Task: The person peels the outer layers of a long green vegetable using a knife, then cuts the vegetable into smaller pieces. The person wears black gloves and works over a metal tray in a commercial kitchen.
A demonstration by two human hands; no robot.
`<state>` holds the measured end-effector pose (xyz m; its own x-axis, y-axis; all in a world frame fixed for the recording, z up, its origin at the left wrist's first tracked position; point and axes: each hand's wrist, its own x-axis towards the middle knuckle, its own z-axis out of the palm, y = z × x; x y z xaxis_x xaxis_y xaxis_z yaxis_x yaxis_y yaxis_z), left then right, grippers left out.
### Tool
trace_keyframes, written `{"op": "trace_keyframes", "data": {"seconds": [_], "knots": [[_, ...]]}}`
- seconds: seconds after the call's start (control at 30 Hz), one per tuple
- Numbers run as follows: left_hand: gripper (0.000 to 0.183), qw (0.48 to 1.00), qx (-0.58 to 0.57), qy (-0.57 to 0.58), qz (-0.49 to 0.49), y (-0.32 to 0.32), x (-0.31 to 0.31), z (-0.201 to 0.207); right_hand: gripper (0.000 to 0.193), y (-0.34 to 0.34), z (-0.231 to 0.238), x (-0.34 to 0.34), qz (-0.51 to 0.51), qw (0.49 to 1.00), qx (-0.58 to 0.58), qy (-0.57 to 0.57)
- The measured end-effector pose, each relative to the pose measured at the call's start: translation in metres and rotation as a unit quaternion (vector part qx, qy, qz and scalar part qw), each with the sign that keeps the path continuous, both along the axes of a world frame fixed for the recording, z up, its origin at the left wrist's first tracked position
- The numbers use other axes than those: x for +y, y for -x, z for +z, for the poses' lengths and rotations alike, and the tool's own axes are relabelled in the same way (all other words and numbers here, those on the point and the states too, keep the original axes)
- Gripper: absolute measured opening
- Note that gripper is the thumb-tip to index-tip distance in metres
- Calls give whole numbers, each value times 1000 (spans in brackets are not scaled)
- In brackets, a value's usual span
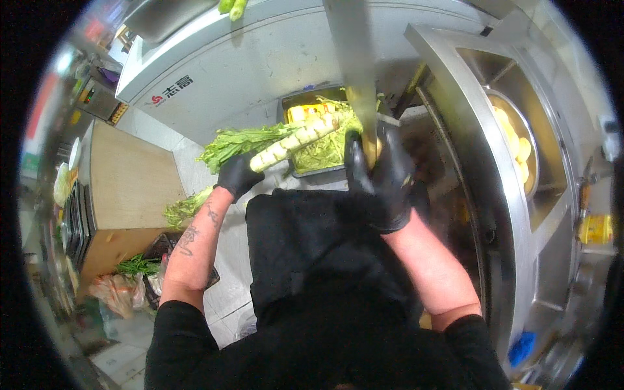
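Note:
In my gloved left hand (239, 175) is a celtuce stalk (292, 143), gripped near its lower left end. The stalk is pale green with darker notch marks and slants up to the right; leafy greens (244, 144) spread beside it above the hand. My gloved right hand (383, 179) is closed around the light-coloured handle of a knife (357, 71), whose broad, blurred blade points upward across the view. Beyond the hands sits a dark bin (320, 174) holding green peelings and a yellow packet (307, 112). The stalk's far end lies over the peelings, close to the blade.
A white chest-like appliance (227, 71) stands behind the bin. On the right, a steel sink counter (448, 84) holds a metal bowl (534, 175) of peeled, pale yellow pieces. At left are a wooden cabinet (133, 175), more leafy greens (185, 209) and plastic bags (117, 292).

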<state>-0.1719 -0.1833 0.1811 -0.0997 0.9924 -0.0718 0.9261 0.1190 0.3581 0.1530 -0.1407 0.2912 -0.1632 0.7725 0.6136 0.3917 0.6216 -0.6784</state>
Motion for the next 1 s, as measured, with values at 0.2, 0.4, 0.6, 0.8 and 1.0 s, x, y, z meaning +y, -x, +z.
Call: {"op": "trace_keyframes", "data": {"seconds": [0.2,0.4,0.6,0.8,1.0], "knots": [[48,997,-59,-49,13,5,1,4,29,-20,-124,20,-48,974,-212,57],[47,991,-100,-87,1,10,-4,5,27,-32,-108,26,4,957,-130,260],[40,980,-143,-140,-18,4,-4,11,22,-15,-39,15,47,985,29,165],[44,957,-256,-130,40,-2,2,78,25,-23,-34,-2,21,968,59,244],[37,787,-507,-350,-35,0,23,206,28,-32,-62,-21,11,940,96,326]]}}
